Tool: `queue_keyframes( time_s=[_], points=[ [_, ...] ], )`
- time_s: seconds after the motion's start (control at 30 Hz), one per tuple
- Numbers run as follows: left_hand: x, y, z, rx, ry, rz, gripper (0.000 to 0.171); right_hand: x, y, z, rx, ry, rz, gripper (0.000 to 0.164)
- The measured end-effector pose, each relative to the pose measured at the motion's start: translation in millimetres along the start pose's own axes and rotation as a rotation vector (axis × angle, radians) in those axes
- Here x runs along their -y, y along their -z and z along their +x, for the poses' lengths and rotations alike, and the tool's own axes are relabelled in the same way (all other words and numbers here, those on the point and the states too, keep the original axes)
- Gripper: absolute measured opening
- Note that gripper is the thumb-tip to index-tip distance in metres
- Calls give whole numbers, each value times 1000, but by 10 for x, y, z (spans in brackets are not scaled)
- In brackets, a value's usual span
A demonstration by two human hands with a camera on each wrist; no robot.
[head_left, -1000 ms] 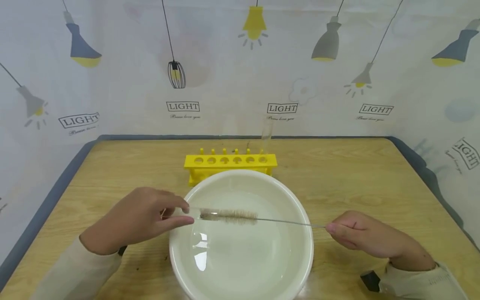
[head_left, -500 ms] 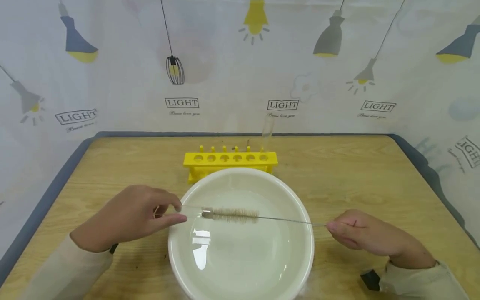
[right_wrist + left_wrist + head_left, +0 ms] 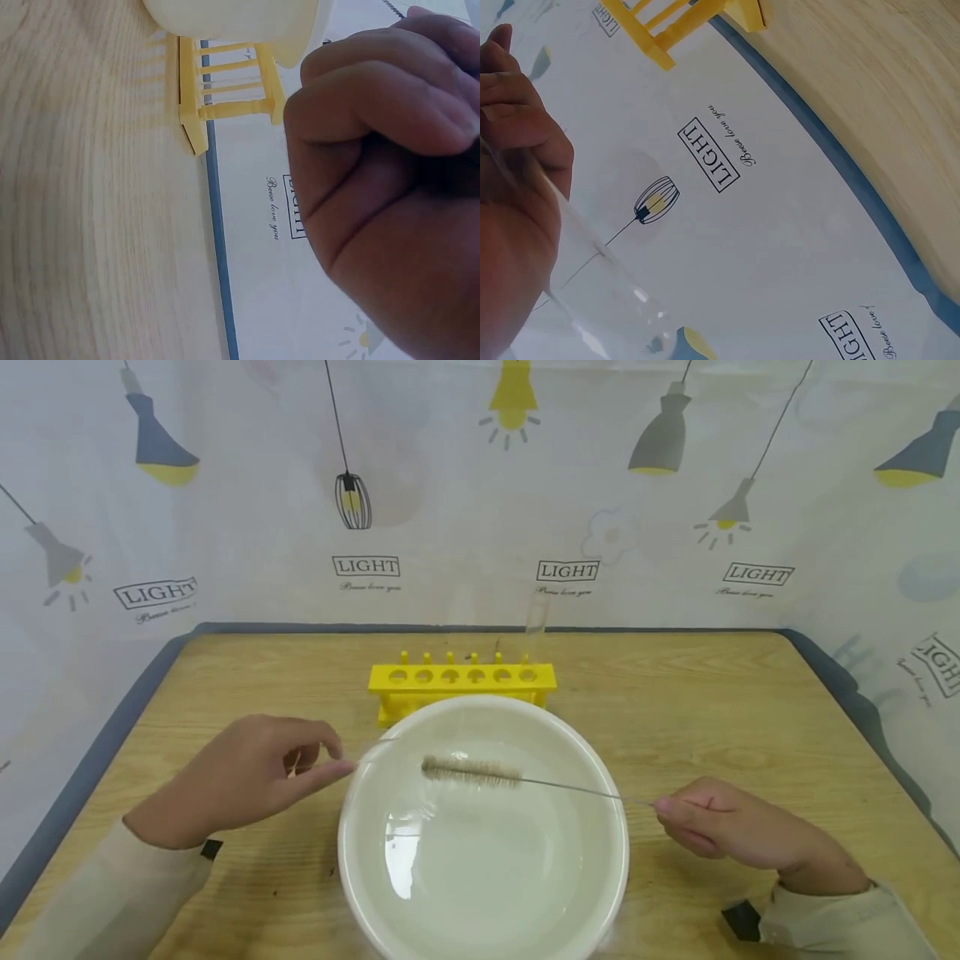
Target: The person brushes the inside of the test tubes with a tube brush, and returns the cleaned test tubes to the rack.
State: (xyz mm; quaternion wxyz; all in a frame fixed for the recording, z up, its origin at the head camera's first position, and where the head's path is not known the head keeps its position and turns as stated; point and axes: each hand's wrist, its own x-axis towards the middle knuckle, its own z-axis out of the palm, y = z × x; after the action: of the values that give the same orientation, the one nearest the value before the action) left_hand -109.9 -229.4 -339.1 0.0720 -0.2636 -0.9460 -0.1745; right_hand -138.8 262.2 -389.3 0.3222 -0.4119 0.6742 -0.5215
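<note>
My left hand pinches a clear glass test tube between thumb and fingers, left of a white basin. The tube's rounded end sticks out past the palm in the left wrist view, while its other end reaches over the basin's left rim. On the basin's right side, my right hand grips the thin twisted-wire handle of a test tube brush. Bristles of the brush hang over the water in the basin, apart from the tube. In the right wrist view the curled fingers hide most of the handle.
Behind the basin stands a yellow test tube rack. Another clear test tube stands upright at its right end. All of this is on a wooden table, with a lamp-patterned white sheet around the back and sides.
The brush head was inside the mouth of the test tube and is now out of it. My left hand has moved left and slightly up with the tube, which now tilts. The right hand barely moved.
</note>
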Motion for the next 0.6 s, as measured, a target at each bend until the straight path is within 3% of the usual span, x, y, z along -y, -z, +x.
queue_keyframes(
  time_s=[0.13,0.37,0.6],
  points=[
    [11,31,60,-37,-26,-61,7,5,-9,6,-15,-31,-17,43],
    [-18,82,196,-37,-23,-245,24,-24,-15,14,-20,-43,-11,43],
    [-54,112,335,-28,-9,-329,31,-74,-53,21,-23,-50,-16,43]
  ],
)
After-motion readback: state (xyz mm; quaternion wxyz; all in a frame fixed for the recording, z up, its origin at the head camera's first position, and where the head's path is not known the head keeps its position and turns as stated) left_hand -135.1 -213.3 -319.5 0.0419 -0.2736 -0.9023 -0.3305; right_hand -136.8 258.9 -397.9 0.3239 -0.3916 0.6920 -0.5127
